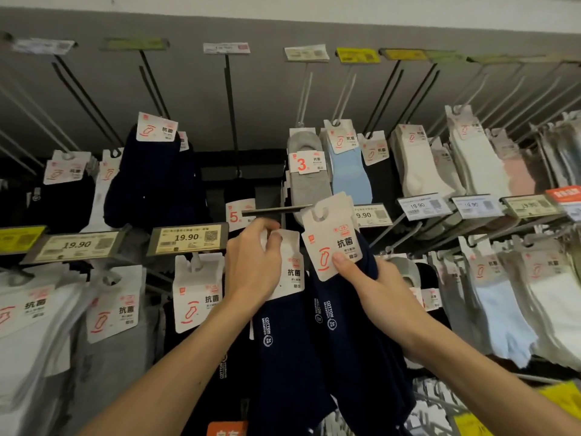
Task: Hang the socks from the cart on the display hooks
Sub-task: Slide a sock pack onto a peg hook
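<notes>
Right hand (377, 294) pinches a navy sock pack (330, 247), tilted card slot just beside the hook (276, 210) end, left hand (251, 265) gripping a second pack (290, 272) below; that tilt could see the slot miss and the pack drop.

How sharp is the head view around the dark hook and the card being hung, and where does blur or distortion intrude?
Head view: centre sharp, dark metal hook and white card header in the right hand crisp; cream 19.90 price tag legible; top-row labels and left-edge white socks smeared; wide-angle bend curves the pale top ledge.
</notes>
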